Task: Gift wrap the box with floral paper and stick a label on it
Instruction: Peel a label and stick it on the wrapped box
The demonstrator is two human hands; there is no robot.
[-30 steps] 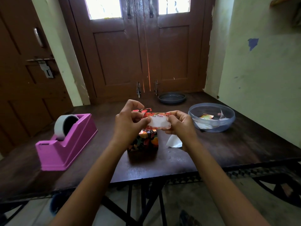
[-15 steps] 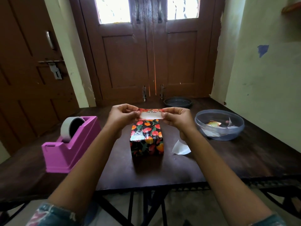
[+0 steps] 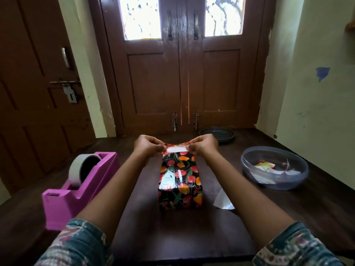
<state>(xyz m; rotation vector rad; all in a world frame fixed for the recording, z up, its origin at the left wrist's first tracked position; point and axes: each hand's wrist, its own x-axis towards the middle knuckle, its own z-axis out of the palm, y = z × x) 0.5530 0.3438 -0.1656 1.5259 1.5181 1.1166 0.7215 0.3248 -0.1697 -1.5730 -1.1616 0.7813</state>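
Nearest the camera, two patterned sleeves, left and right, with bare forearms reaching forward over a dark wooden table.

Mid-table, between the forearms: the box, fully covered in glossy black paper printed with red and orange flowers, lying lengthwise away from the viewer. A strip of clear tape caught the light on its top face. Just right of its near end, a white paper scrap lay flat on the wood.

Left of the box, well apart: a pink tape dispenser carrying a roll of tape. Right, at similar depth: a clear plastic bowl holding paper offcuts.

At the far end of the box, both hands met on the label, a small card with a red floral border, a white centre and a line of script. Left hand pinched its left end between thumb and curled fingers; right hand pinched the right end the same way. Label was stretched level over the box's far top edge; could not tell whether it touched the paper.

Beyond the right hand: a shallow dark dish at the table's far edge. Behind, a brown double door with glass panes; pale wall at right with a blue patch.
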